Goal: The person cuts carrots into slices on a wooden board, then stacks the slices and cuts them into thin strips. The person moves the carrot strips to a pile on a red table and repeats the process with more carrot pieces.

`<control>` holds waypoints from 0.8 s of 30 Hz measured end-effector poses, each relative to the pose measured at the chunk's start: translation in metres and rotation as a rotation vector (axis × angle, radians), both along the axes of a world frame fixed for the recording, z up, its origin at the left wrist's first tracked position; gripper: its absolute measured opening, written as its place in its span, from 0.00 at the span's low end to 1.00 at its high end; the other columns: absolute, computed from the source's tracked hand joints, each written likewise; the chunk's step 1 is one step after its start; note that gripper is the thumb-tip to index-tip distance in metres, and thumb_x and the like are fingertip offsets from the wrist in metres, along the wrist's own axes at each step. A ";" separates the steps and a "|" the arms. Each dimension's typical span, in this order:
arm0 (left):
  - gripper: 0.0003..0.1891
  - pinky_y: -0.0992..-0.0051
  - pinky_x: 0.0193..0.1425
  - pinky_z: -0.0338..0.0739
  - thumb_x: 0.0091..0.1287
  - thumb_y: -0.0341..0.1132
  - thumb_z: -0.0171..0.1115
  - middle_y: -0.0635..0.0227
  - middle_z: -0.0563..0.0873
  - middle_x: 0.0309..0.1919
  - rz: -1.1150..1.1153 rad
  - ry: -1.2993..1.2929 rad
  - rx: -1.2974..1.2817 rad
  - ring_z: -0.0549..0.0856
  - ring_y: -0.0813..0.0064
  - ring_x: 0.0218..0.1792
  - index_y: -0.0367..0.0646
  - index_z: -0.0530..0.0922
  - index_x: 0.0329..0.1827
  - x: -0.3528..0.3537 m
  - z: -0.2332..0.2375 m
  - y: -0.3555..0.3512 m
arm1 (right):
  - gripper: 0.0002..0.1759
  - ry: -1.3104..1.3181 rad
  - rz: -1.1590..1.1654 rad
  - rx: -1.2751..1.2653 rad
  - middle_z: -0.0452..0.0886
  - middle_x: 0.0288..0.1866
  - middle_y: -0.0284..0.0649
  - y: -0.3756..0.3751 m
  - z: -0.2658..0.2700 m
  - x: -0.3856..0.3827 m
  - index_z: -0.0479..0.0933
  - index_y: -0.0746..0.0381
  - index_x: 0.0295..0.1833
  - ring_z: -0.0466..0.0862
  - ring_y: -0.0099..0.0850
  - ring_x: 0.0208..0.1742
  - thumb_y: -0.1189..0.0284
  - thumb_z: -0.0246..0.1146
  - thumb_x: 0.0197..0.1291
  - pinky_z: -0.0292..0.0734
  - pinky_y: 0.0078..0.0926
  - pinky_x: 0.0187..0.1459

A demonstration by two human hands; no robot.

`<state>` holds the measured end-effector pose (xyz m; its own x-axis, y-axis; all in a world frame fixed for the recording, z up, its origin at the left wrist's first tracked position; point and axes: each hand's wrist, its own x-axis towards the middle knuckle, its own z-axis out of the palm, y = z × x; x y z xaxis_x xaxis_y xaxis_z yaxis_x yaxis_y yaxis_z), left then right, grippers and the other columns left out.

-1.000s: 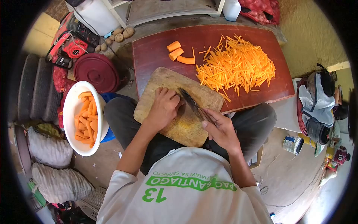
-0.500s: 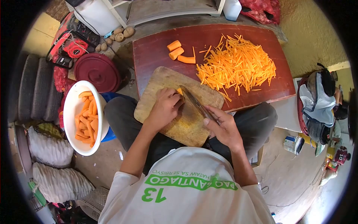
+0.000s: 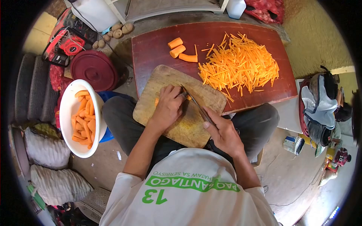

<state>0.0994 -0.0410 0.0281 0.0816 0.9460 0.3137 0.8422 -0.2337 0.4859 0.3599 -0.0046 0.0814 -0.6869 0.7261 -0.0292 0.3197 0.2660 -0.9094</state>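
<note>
A round wooden cutting board (image 3: 160, 81) rests across my lap. My left hand (image 3: 167, 107) presses down on a carrot piece (image 3: 157, 101) on the board; only a small orange bit shows beside the fingers. My right hand (image 3: 222, 132) grips the handle of a knife (image 3: 194, 102), whose blade lies right against my left fingertips. Beyond the board, on a dark red table (image 3: 151, 47), lies a heap of carrot sticks (image 3: 239, 64) and three carrot chunks (image 3: 179, 51).
A white bowl (image 3: 68, 113) with several peeled carrot pieces stands at my left. A dark red lid (image 3: 92, 69) and small potatoes (image 3: 117, 32) lie behind it. Sacks (image 3: 47, 150) sit at lower left, bags (image 3: 318, 109) and a tin (image 3: 292, 145) at right.
My left hand has slid slightly forward on the board, and the knife blade has followed it, staying against the fingertips. An orange bit now shows left of the hand.
</note>
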 end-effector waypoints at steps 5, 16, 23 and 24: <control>0.23 0.54 0.65 0.74 0.50 0.22 0.73 0.57 0.83 0.52 0.014 -0.016 0.030 0.80 0.50 0.56 0.33 0.89 0.53 0.000 -0.006 0.002 | 0.28 -0.104 0.032 -0.010 0.86 0.66 0.68 0.001 0.008 0.002 0.72 0.71 0.82 0.88 0.65 0.66 0.69 0.63 0.84 0.85 0.48 0.65; 0.26 0.53 0.65 0.77 0.49 0.20 0.68 0.53 0.86 0.53 0.042 -0.075 0.058 0.82 0.45 0.56 0.33 0.89 0.56 -0.001 -0.013 0.001 | 0.23 -0.114 0.030 -0.129 0.88 0.52 0.65 0.032 0.027 -0.035 0.76 0.68 0.77 0.90 0.65 0.53 0.71 0.62 0.84 0.85 0.47 0.54; 0.23 0.53 0.62 0.77 0.50 0.19 0.69 0.53 0.84 0.49 0.062 -0.110 0.067 0.81 0.45 0.53 0.32 0.89 0.54 0.001 -0.014 0.001 | 0.23 -0.059 0.020 -0.002 0.87 0.49 0.58 0.023 0.004 -0.028 0.77 0.70 0.76 0.84 0.44 0.48 0.73 0.63 0.83 0.83 0.39 0.53; 0.23 0.53 0.61 0.77 0.50 0.19 0.69 0.53 0.84 0.48 0.071 -0.109 0.049 0.81 0.45 0.52 0.32 0.89 0.53 0.002 -0.012 -0.001 | 0.23 -0.140 0.032 -0.064 0.88 0.54 0.62 0.029 0.014 -0.034 0.76 0.71 0.77 0.87 0.54 0.55 0.73 0.63 0.83 0.84 0.42 0.57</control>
<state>0.1010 -0.0422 0.0165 -0.0220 0.9315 0.3632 0.8001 -0.2014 0.5651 0.3256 0.0246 0.0957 -0.6957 0.6975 -0.1717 0.4371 0.2213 -0.8718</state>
